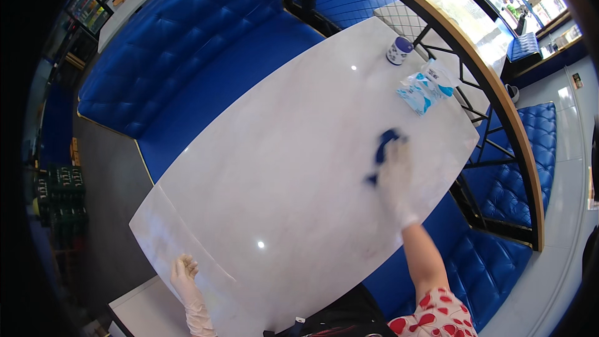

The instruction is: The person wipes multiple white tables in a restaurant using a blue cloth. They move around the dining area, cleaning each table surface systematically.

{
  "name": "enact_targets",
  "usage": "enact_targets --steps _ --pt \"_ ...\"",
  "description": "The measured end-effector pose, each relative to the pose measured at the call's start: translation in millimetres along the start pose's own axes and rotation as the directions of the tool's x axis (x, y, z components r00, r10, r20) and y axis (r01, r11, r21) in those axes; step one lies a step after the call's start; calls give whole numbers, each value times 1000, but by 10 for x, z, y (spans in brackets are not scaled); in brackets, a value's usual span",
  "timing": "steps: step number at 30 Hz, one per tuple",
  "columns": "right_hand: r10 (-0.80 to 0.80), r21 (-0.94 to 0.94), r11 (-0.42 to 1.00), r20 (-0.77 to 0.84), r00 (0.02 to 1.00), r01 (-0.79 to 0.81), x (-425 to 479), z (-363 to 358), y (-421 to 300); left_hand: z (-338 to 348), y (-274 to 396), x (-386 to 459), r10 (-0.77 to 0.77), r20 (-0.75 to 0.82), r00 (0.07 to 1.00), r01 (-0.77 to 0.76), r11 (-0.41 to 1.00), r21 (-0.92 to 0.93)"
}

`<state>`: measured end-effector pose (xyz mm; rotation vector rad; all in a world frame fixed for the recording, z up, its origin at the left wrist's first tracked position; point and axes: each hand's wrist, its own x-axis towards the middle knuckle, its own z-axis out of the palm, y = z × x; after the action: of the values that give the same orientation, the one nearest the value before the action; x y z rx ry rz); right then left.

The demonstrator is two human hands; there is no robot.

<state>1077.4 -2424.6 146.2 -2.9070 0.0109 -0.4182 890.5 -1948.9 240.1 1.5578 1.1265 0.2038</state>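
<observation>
My right hand, in a thin whitish glove, is stretched across a marble-patterned table. Under its fingers is a dark blue cloth, pressed to the tabletop; both are blurred. Beyond them lies a blue-and-white plastic pack of tissues, its top end crumpled. A white container with dark blue patterning stands behind the pack, close to the far edge. My left hand, gloved too, hovers over or rests near the table's left end, fingers loosely curled around nothing visible.
Blue tufted benches line the far side, and another blue seat is at the right. A wood-topped metal divider curves along the table's right end. Dark green crates are stacked on the floor at the left.
</observation>
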Motion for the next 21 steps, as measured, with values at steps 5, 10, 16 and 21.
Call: enact_targets --steps 5,10,16,21 --pt "-246 189 952 14 969 239 512 560 -1048 -174 -188 -107 -73 -117 990 66 996 -67" --pt "-812 688 437 25 583 579 -1255 149 -2614 40 -51 61 -75 -84 994 64 991 -120" --pt "-329 359 902 217 919 238 194 181 -974 79 132 157 -65 -83 994 61 997 -53" --pt "94 249 963 67 993 -108 1027 472 -610 273 24 211 -108 -61 992 101 989 -110"
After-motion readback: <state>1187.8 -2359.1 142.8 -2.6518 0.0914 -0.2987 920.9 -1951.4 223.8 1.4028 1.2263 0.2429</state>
